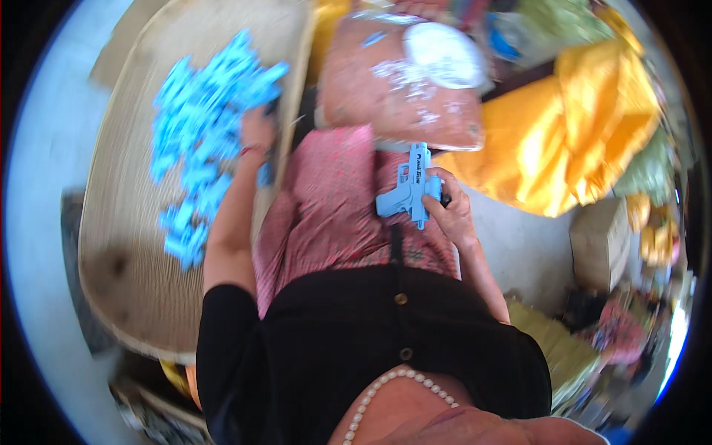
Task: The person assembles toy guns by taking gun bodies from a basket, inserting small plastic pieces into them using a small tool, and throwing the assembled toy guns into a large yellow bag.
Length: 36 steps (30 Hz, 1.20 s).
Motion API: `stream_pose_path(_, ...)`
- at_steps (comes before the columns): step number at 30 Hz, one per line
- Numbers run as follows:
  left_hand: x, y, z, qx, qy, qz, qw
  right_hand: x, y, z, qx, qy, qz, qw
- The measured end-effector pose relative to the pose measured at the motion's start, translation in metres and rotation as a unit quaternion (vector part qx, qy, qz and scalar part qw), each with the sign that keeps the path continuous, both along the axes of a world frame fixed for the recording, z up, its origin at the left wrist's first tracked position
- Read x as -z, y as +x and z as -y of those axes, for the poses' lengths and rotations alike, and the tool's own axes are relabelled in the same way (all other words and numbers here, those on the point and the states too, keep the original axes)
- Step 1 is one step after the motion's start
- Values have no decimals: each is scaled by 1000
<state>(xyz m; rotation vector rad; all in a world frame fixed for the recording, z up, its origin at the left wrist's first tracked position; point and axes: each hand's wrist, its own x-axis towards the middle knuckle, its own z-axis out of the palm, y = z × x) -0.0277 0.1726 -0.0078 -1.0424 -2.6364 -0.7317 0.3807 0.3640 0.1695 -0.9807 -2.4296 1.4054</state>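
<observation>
While the right hand (449,208) is closing its fingers around the grip of a light blue toy pistol (410,189) over the pink-skirted lap, the left hand (256,130) is reaching into a heap of blue plastic parts (200,126) on a shallow woven tray (119,282); whether its fingers are spread or pinching cannot be told. A clear bag with a white round patch (415,74) is lying ahead, beside yellow cloth (578,126).

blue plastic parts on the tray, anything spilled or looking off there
Nothing stands out. The blue plastic parts lie in a loose heap inside the woven tray, where the left hand reaches in. The right hand holds a blue toy gun that looks whole, though the picture is blurred.
</observation>
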Motion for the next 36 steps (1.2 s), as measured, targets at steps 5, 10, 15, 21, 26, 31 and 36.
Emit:
stream_pose_path(5,38,-61,23,-211,-175,166,947,-71,82,-76,346,108,-251,898)
stream_pose_path(10,38,-63,-12,-286,-197,293,891,-135,160,-202,413,329,-500,686)
stream_pose_path(15,71,-79,66,-243,-137,248,928,-131,140,-321,412,310,-288,807)
stream_pose_path(21,-45,-8,43,-150,142,43,978,-9,29,-240,37,169,-228,958)
stream_pose_path(26,-166,99,24,76,318,131,936,79,-60,-167,1,166,-52,985)
stream_pose_path(31,-188,204,-5,286,205,204,914,109,-102,-171,61,220,41,973)
stream_pose_path(36,-147,258,-33,352,117,261,891,121,-122,-186,42,282,110,952)
